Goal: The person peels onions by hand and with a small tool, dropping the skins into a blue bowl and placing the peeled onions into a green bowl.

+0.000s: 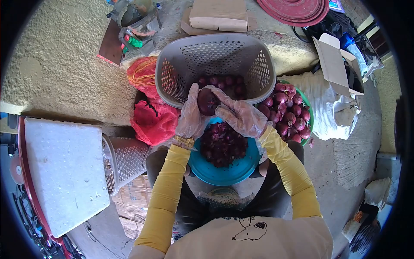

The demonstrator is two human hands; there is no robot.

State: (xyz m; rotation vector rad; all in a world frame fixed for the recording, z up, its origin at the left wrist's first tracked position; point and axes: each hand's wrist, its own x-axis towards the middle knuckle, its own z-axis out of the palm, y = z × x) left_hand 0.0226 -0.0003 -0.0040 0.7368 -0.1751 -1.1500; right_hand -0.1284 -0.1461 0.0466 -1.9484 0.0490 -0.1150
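A round, dark purple-red onion (207,102) with glossy skin is held upright between two hands in clear plastic gloves, just above a teal plastic bowl (233,172) heaped with purple onion skins (222,144) and directly before a grey perforated plastic basket (215,60) holding more onions.

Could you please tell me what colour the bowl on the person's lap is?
The bowl is blue, holding purple onion peels; the head view shows it.
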